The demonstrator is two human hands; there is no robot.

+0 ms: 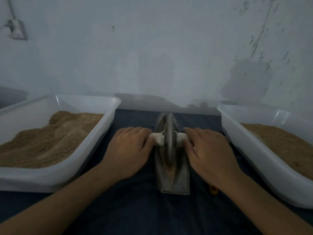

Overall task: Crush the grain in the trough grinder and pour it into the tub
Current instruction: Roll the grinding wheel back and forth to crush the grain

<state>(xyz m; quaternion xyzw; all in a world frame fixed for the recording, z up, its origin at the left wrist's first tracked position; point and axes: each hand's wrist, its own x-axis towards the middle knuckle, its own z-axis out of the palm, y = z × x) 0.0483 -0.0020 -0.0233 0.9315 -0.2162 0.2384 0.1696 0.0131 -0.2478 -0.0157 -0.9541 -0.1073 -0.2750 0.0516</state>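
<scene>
Both palms press down, fingers laid flat: left hand (129, 150) and right hand (207, 152) on the white axle handle (156, 138) of the grey metal trough grinder (174, 180), centre surface; white plastic tubs at nine (94, 146) and three o'clock (250, 141). Uneven pressure could tip the wheel (169, 139), spilling tan grain (171, 173)

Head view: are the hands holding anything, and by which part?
Both hands, left and right, rest palm-down on the white axle handle either side of the grey metal grinding wheel.

Dim, bluish, soft picture; edges bowed by wide-angle distortion.
</scene>
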